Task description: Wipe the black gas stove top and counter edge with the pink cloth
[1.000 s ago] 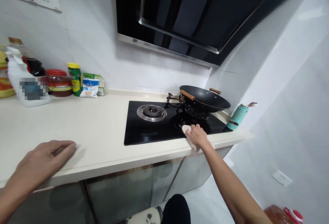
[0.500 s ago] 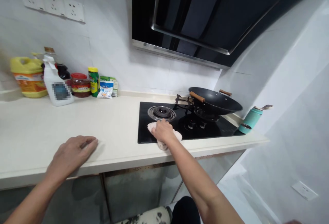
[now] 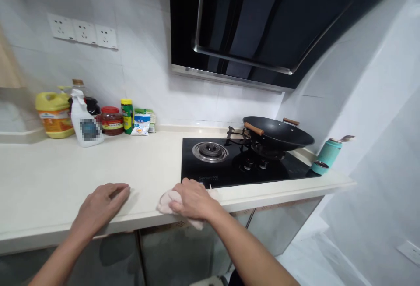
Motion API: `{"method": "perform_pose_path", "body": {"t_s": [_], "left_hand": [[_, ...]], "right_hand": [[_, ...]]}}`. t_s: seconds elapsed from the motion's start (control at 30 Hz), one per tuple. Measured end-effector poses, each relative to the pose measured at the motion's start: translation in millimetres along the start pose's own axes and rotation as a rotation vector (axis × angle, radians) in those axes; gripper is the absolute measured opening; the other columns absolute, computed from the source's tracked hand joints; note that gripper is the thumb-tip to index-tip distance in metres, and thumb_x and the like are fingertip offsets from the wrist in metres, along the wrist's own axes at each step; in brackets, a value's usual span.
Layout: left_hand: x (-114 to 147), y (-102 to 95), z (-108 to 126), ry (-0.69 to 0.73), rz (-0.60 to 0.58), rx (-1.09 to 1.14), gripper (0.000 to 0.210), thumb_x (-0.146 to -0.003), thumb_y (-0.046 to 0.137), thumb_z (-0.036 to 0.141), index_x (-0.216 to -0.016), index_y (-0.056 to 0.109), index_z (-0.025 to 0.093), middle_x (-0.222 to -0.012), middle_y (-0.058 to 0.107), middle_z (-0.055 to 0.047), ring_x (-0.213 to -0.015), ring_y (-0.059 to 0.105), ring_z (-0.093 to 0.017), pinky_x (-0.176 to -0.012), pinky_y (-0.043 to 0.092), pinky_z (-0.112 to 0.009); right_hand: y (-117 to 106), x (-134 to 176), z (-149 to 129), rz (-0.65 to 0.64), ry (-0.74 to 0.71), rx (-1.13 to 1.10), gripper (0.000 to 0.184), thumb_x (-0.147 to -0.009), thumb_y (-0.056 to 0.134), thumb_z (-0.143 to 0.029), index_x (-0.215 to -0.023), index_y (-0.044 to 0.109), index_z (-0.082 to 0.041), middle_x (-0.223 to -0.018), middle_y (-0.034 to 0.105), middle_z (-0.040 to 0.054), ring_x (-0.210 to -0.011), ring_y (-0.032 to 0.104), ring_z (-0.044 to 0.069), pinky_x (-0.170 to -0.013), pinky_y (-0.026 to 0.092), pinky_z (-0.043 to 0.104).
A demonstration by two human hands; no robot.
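Observation:
My right hand (image 3: 193, 199) presses down on a pale pink cloth (image 3: 169, 199) at the front edge of the white counter (image 3: 141, 167). The cloth is bunched under the fingers, and part of it hangs over the edge. Just beyond is the black gas stove (image 3: 203, 174), with a bare round burner (image 3: 210, 151) on its left side. My left hand (image 3: 101, 205) rests on the counter to the left, holding nothing, its thumb a little apart from the fingers. A black wok (image 3: 278, 132) with wooden handles sits on the right burner.
Against the back wall stand a yellow jug (image 3: 55, 115), a white spray bottle (image 3: 85, 124), a red-lidded jar (image 3: 112, 121), a green bottle (image 3: 127, 115) and small packets (image 3: 141, 124). A teal container (image 3: 328, 154) stands at the stove's right end. The range hood (image 3: 229, 23) hangs overhead.
My right hand has drawn the cloth from the stove's front left area toward me and left, onto the counter edge. My left hand stays resting on the counter. The view has shifted slightly.

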State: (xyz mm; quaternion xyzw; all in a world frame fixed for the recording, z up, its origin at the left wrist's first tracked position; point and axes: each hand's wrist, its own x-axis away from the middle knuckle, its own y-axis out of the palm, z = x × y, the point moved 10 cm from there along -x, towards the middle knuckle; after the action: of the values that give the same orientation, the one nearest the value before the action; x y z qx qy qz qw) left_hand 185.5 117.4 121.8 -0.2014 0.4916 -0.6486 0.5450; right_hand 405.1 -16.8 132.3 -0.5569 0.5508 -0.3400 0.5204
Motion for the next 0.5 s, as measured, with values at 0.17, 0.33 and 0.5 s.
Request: {"method": "perform_pose_path", "body": {"t_s": [0.17, 0.33, 0.5], "left_hand": [[-2, 0.3, 1, 0.007, 0.002, -0.001, 0.058, -0.087, 0.041, 0.058, -0.11, 0.074, 0.016, -0.123, 0.073, -0.013, -0.115, 0.065, -0.033, -0.099, 0.048, -0.041], [-5, 4.4, -6, 0.009, 0.011, 0.024, 0.058, -0.087, 0.043, 0.06, -0.109, 0.075, 0.018, -0.123, 0.073, -0.012, -0.116, 0.064, -0.033, -0.098, 0.049, -0.042], [-8, 6.9, -11, 0.028, 0.03, 0.026, 0.054, -0.086, 0.047, 0.06, -0.107, 0.076, 0.019, -0.118, 0.076, -0.01, -0.113, 0.065, -0.033, -0.097, 0.05, -0.042]], "right_hand": [[-29, 49, 67, -0.005, 0.075, -0.218, 0.036, -0.086, 0.063, -0.045, -0.117, 0.065, -0.027, -0.111, 0.067, 0.0018, -0.099, 0.061, 0.022, -0.088, 0.044, 0.034], [-68, 114, 184, 0.189, 0.331, -0.412, 0.037, -0.085, 0.06, -0.041, -0.117, 0.064, -0.023, -0.108, 0.071, 0.0019, -0.096, 0.064, 0.02, -0.085, 0.047, 0.032], [-109, 194, 310, 0.358, 0.726, -0.129, 0.039, -0.085, 0.056, -0.042, -0.119, 0.062, -0.024, -0.107, 0.072, 0.0057, -0.097, 0.067, 0.024, -0.085, 0.047, 0.033]]}}
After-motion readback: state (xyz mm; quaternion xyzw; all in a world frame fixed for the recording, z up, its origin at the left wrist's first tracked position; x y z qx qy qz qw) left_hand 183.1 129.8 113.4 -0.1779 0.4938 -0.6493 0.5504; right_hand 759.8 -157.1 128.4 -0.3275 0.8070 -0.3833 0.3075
